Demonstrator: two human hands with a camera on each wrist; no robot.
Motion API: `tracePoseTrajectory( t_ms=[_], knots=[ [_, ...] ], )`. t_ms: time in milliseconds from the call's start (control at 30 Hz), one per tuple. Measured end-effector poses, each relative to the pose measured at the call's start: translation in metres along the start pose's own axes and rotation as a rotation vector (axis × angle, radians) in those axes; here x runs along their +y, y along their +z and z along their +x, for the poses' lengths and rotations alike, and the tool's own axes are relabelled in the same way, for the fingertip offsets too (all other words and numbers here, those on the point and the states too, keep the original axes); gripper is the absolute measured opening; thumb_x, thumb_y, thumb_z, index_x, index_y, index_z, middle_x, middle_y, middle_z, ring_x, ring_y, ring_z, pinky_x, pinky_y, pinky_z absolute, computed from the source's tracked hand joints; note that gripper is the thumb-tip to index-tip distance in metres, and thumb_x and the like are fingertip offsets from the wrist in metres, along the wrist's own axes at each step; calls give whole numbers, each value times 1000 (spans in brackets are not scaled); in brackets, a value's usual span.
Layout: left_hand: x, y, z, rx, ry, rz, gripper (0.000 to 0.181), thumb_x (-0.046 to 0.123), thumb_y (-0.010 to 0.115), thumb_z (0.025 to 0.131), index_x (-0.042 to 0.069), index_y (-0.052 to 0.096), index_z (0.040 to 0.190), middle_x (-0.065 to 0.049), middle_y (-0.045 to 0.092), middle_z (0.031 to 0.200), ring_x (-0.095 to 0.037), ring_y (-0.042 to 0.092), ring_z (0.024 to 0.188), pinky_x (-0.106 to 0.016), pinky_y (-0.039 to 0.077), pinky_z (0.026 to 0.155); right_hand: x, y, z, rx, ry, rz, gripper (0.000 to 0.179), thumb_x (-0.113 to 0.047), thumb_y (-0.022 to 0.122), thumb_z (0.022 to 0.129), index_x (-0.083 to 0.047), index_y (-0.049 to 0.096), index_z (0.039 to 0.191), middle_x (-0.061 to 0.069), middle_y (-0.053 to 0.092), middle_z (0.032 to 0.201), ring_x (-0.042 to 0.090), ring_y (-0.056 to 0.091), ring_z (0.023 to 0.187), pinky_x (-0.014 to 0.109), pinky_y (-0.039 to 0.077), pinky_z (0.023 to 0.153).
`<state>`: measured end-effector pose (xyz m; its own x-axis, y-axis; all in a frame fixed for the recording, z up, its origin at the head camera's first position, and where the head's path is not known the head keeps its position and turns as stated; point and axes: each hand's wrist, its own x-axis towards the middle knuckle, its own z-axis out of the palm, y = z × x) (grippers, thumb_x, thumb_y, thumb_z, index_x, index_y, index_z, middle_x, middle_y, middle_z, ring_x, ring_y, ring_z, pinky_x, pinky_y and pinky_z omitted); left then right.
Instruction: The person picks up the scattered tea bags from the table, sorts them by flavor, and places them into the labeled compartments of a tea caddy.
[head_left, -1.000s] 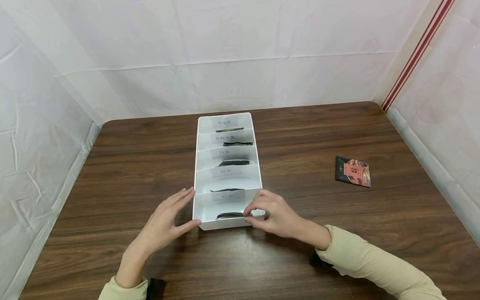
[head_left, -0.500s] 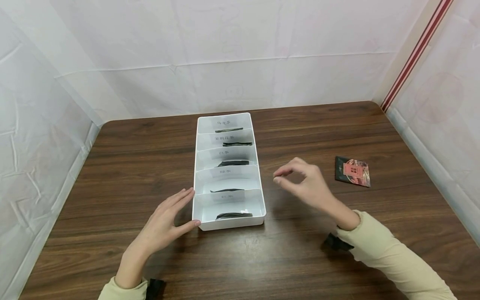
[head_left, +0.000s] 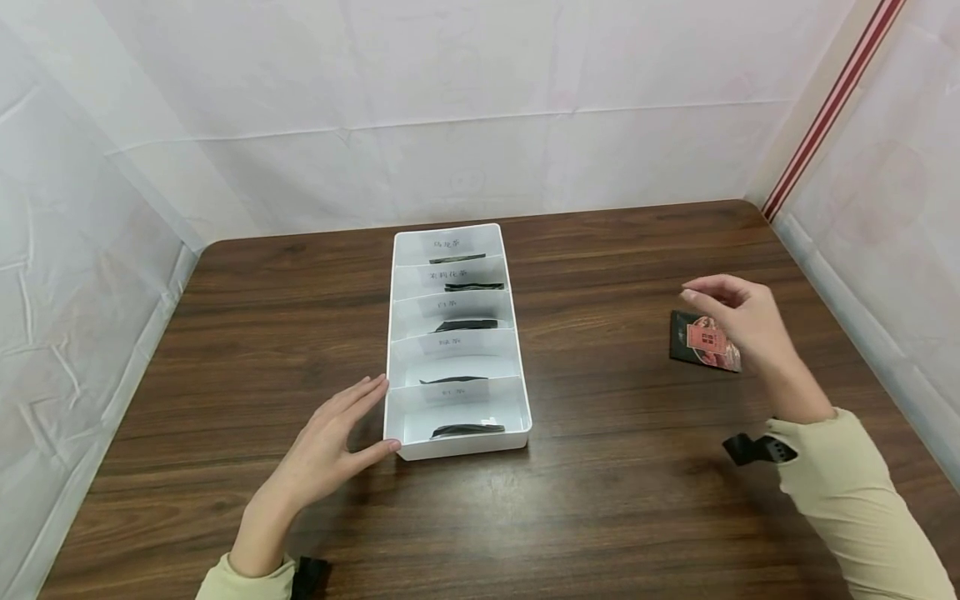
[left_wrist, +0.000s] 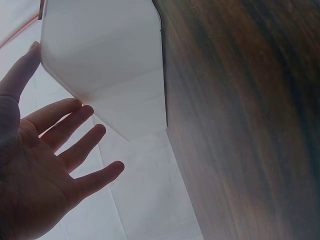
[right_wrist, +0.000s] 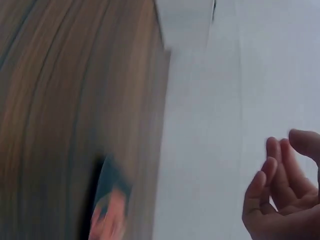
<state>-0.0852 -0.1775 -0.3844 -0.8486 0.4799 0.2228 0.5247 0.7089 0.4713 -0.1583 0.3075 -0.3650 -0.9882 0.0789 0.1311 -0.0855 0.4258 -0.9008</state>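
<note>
My left hand (head_left: 325, 454) rests its thumb and fingertips against the left side of a white divided box (head_left: 462, 450), near its front corner. In the left wrist view, those fingers are fairly straight along the box wall (left_wrist: 105, 65). Over at the right, my right hand (head_left: 738, 321) is in the air above a black and red tea packet (head_left: 705, 340), covering part of it. Its fingers are loosely bent and hold nothing; the right wrist view shows the tea packet (right_wrist: 109, 215) blurred below. A dark packet (head_left: 467, 430) stands in the box's front compartment.
Further dark packets stand in the other compartments, such as the thin one (head_left: 453, 380) in the second from the front. Handwritten labels mark the dividers. The box stands on a brown wooden table (head_left: 585, 500), with white sheeting (head_left: 465, 150) behind and at both sides.
My right hand has left the packet in the front compartment and moved right, to above the tea packet on the table. My left hand has stayed at the box.
</note>
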Motion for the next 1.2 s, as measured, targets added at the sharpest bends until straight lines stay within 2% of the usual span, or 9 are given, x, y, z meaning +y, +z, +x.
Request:
tracePoseTrajectory(
  t_ms=[100, 233, 400, 533, 800, 967, 1200],
  knots=[
    [0, 0, 0, -2, 0, 2, 67, 31, 70, 74, -1, 45, 127, -12, 42, 131, -31, 34, 120, -49, 26, 95, 25, -21, 3, -27, 95, -128, 35, -35, 60, 83, -8, 63, 104, 7, 62, 94, 18, 55, 80, 28, 45, 61],
    [1, -1, 1, -3, 3, 4, 67, 31, 71, 74, -1, 45, 127, -13, 42, 130, -31, 34, 120, -49, 26, 95, 47, -42, 2, -97, 168, -270, 49, -44, 55, 83, -2, 59, 109, 12, 62, 95, 19, 56, 79, 32, 46, 63],
    [1, -1, 0, 3, 7, 5, 67, 30, 71, 74, -1, 45, 127, -13, 42, 130, -32, 34, 120, -50, 27, 94, 67, -56, -3, -180, 254, -369, 56, -44, 54, 84, 6, 54, 110, 10, 61, 87, 14, 56, 69, 28, 48, 57],
    [0, -1, 0, 6, 6, 6, 67, 30, 71, 74, -1, 45, 127, -13, 42, 130, -32, 35, 120, -50, 27, 94, 79, -59, -5, -235, 305, -414, 56, -43, 55, 84, 7, 53, 109, 10, 60, 86, 16, 54, 69, 29, 48, 58],
    [1, 0, 0, 3, 2, 2, 67, 30, 71, 73, -1, 45, 127, -13, 42, 130, -32, 34, 120, -49, 26, 95, 82, -54, -8, -310, 266, -559, 64, -45, 62, 78, 11, 48, 105, 13, 54, 82, 21, 52, 64, 32, 44, 53],
    [1, 0, 0, 6, 5, 5, 67, 30, 71, 73, -2, 46, 127, -13, 42, 130, -32, 35, 120, -50, 27, 94, 82, -53, -7, -310, 261, -617, 74, -47, 64, 75, 15, 43, 109, 20, 50, 87, 27, 50, 72, 37, 42, 58],
    [1, 0, -1, 11, 9, 7, 67, 30, 71, 73, -2, 46, 127, -13, 43, 130, -32, 35, 120, -50, 27, 94, 82, -49, -4, -319, 217, -615, 63, -37, 67, 75, 13, 45, 107, 19, 51, 88, 29, 50, 75, 39, 41, 61]
  ],
)
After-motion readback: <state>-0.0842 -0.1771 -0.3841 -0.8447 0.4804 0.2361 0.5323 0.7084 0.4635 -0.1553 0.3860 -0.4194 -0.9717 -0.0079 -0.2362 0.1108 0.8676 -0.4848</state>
